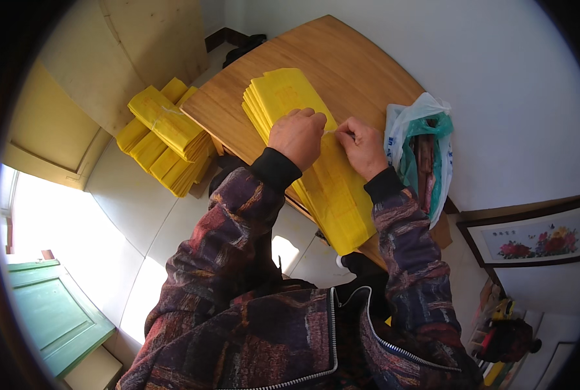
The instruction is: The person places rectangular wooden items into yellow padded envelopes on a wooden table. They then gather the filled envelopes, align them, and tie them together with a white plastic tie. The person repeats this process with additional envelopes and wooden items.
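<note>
A long stack of folded yellow sheets (333, 195) lies slantwise on the wooden table (348, 53), its near end at the table's front edge. My left hand (299, 134) rests over the middle of the stack, fingers curled in a fist. Close to its right, my right hand (360, 146) has thumb and forefinger pinched together above the stack. A thin whitish string (329, 131) runs between the two hands, across the yellow sheets. What lies inside the left fist is hidden.
Left of the table, tied yellow bundles (168, 122) are piled up. A white plastic bag (409, 112) with a green bag and reddish-brown things inside is at the table's right edge. A framed flower picture (533, 239) is at the wall, right.
</note>
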Demonstrator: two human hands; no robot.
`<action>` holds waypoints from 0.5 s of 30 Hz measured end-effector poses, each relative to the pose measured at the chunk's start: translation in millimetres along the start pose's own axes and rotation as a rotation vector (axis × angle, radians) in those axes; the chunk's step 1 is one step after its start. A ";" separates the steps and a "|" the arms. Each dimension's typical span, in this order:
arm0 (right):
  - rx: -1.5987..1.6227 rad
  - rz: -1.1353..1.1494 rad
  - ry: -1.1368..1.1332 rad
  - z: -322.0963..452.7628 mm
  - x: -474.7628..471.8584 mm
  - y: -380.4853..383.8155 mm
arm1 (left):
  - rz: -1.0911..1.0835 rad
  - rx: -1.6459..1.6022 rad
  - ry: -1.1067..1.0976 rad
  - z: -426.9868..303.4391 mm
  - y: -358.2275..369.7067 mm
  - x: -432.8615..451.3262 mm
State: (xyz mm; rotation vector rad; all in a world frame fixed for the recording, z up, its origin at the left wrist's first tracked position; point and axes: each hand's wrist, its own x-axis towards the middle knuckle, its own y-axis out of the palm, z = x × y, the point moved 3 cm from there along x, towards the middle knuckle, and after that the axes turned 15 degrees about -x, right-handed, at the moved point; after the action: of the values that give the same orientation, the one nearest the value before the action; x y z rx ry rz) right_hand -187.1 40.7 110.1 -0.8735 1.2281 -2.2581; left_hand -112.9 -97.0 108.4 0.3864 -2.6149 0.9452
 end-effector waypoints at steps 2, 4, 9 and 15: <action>-0.035 0.041 0.026 -5.8 -0.7 1.3 | -0.006 0.144 0.117 -5.9 -2.3 -4.1; -0.080 0.056 0.014 -9.5 -1.8 2.9 | 0.023 0.207 0.137 -7.8 -3.6 -10.3; -0.178 0.081 -0.003 -15.8 -4.3 9.5 | 0.032 0.253 0.140 -4.0 -9.5 -23.2; -0.242 0.127 0.045 -21.9 -7.3 14.8 | 0.092 0.272 0.066 7.3 -9.9 -29.2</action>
State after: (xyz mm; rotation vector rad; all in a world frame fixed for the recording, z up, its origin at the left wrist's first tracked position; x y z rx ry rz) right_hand -196.3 50.3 86.1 -0.8072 1.5553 -2.0694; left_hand -84.5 -105.1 97.1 0.2963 -2.4674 1.3277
